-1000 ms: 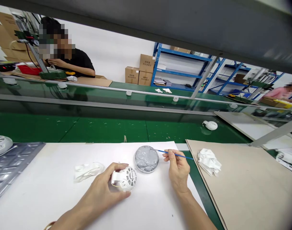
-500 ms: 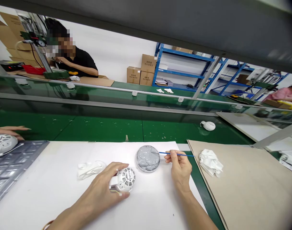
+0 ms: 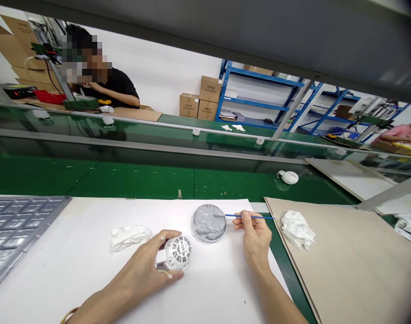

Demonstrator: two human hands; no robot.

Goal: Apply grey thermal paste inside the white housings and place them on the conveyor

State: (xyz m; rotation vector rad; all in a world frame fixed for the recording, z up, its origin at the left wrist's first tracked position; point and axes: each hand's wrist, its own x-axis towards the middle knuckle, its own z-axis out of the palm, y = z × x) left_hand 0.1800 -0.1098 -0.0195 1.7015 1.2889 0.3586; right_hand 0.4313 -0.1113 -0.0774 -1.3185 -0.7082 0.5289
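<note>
A round white plastic housing (image 3: 178,253) with vent slots on its face is gripped between the thumb and fingers of my left hand (image 3: 147,263). A thin wire with a small connector hangs out near my thumb. My right hand (image 3: 257,238) pinches a thin blue stick (image 3: 234,216), perhaps a small brush. Its tip touches the grey paste (image 3: 205,225) in a shallow round dish (image 3: 209,240). The dish stands on white paper (image 3: 212,283), just beyond and to the right of the housing.
Crumpled white tissues lie left (image 3: 131,237) and right (image 3: 297,229) of my hands, the right one on a cardboard sheet (image 3: 347,261). A clear plastic tray (image 3: 19,229) is at left. Another white unit (image 3: 289,177) lies on the green conveyor belt (image 3: 151,177). A co-worker (image 3: 114,85) sits opposite.
At far left, another person's hand and the white unit by it have gone from view. The unit on the belt has shifted slightly left. The stick's tip has moved slightly within the paste.
</note>
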